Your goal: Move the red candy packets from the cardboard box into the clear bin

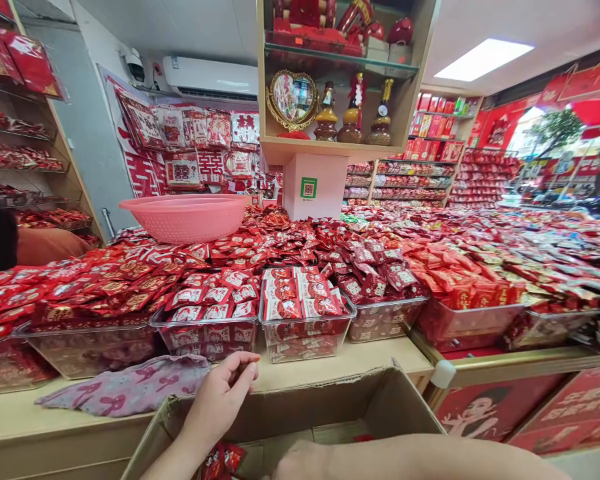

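Note:
My left hand [225,390] hangs over the near left part of an open cardboard box [330,400], its fingers curled and the thumb close to the index finger. A small orange spot shows at the fingertips; I cannot make out what it is. My right hand [300,461] reaches low into the box at the bottom edge of the view, its fingers hidden and slightly blurred. Inside the box, red wrapped packets [223,460] lie beside my left wrist. Just beyond the box stands a clear plastic bin [305,340] with neat rows of red and white packets.
More clear bins heaped with packets, such as one bin [210,333], line the counter [10,413]. A patterned cloth [130,383] lies left of the box. Behind are a pink basket [190,217] and a display shelf [345,150]. Another person's shoulder [50,247] shows at left.

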Demonstrator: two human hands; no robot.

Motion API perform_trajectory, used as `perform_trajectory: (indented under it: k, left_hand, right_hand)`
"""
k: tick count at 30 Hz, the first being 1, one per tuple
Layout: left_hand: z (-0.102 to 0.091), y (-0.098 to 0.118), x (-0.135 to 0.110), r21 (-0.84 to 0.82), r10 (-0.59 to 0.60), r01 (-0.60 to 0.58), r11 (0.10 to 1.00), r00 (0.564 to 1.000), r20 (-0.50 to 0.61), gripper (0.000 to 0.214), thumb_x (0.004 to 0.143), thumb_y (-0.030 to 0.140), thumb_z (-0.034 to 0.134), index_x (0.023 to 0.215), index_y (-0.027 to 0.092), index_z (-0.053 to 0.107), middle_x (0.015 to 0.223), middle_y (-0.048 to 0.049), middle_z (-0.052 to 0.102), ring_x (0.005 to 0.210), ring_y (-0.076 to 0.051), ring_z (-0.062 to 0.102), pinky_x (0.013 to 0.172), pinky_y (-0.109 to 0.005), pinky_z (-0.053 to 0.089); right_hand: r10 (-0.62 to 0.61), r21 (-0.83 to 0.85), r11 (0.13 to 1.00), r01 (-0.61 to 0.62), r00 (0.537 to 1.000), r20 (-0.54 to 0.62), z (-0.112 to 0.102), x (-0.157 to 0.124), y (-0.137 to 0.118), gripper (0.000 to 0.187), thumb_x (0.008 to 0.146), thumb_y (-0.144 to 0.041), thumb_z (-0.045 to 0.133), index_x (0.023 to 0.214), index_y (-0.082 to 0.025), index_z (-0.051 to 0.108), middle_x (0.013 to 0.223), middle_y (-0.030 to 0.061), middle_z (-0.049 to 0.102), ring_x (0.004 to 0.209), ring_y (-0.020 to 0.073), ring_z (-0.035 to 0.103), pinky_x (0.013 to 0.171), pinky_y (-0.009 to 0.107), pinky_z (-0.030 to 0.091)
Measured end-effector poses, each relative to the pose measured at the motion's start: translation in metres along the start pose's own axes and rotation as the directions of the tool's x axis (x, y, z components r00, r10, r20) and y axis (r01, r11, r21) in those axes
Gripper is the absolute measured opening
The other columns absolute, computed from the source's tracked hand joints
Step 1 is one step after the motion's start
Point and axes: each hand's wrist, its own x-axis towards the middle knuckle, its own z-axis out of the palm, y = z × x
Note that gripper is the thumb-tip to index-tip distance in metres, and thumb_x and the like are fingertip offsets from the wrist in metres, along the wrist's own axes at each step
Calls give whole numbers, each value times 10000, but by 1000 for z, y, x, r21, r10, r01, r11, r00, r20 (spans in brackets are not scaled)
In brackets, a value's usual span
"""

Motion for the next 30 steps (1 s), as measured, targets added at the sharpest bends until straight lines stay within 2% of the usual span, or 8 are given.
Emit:
perform_trajectory:
  k: [2, 7, 12, 16, 18, 20, 23, 30]
  left_hand:
    - [-2, 6, -2, -99, -29, 33, 995, 999, 40, 262, 762, 400, 484, 885, 195, 590, 648, 25, 592, 558, -129, 537, 529, -221, 407]
    - [5, 27, -13, -289, -108, 175, 941, 966, 234, 455, 805, 518, 323, 938, 165, 577, 551, 19, 586, 464, -109, 506, 443, -203, 364]
    - [23, 35, -18, -352, -137, 195, 915, 974, 182, 275, 742, 389, 547, 945, 207, 516, 588, 70, 561, 446, -60, 485, 428, -154, 368]
    - [31, 33, -19, -316, -90, 118, 941, 991, 101, 225, 742, 353, 554, 916, 211, 537, 705, 30, 604, 609, -107, 547, 514, -183, 464]
    - [35, 33, -23, -296, -56, 78, 952, 995, 81, 267, 742, 347, 555, 978, 228, 518, 778, 18, 612, 711, -140, 565, 587, -225, 501]
    - [38, 33, -26, -290, -44, 66, 955, 996, 83, 337, 750, 348, 546, 1061, 248, 466, 752, 26, 616, 709, -147, 578, 628, -256, 511]
    - [39, 34, -28, -306, -96, 124, 944, 990, 105, 446, 749, 363, 545, 1154, 256, 392, 710, 35, 637, 629, -139, 599, 610, -254, 505]
    - [35, 36, -22, -241, -164, 234, 942, 946, 280, 334, 718, 395, 574, 983, 194, 609, 826, -26, 670, 593, -141, 618, 470, -191, 423]
  right_hand:
    - [-101, -155, 984, 90, 993, -67, -49, -2, -10, 67, 681, -221, 552, 720, -168, 566, 639, 47, 622, 531, 159, 529, 397, 237, 349]
    - [149, -100, 969, -225, 859, -489, -128, -17, -13, 286, 762, -92, 381, 1021, -106, 500, 869, 97, 566, 781, 183, 467, 695, 307, 419]
    - [206, 249, 966, -71, 793, -574, -118, -25, 3, 549, 652, -15, 433, 1189, -116, 385, 1111, 123, 450, 1015, 199, 381, 872, 348, 361]
    - [563, 793, 607, 41, 682, -467, -109, -24, 8, 462, 723, -231, 523, 1153, -170, 364, 1044, 91, 478, 874, 145, 498, 676, 249, 457]
    - [706, 907, 421, -8, 630, -322, -107, -20, 9, 332, 772, -411, 463, 992, -164, 434, 807, 38, 518, 606, 98, 508, 472, 201, 424]
    - [739, 937, 344, -67, 635, -226, -105, -17, 11, 356, 781, -517, 384, 793, -165, 438, 586, -27, 446, 407, 63, 407, 346, 180, 332]
    - [728, 931, 358, -75, 647, -228, -101, -14, 14, 402, 795, -547, 315, 652, -177, 384, 481, -53, 361, 355, 58, 352, 327, 180, 290]
    - [638, 697, 692, -190, 613, -466, -101, -20, 12, 387, 841, -440, 302, 565, -174, 355, 497, -30, 377, 457, 67, 341, 434, 190, 267]
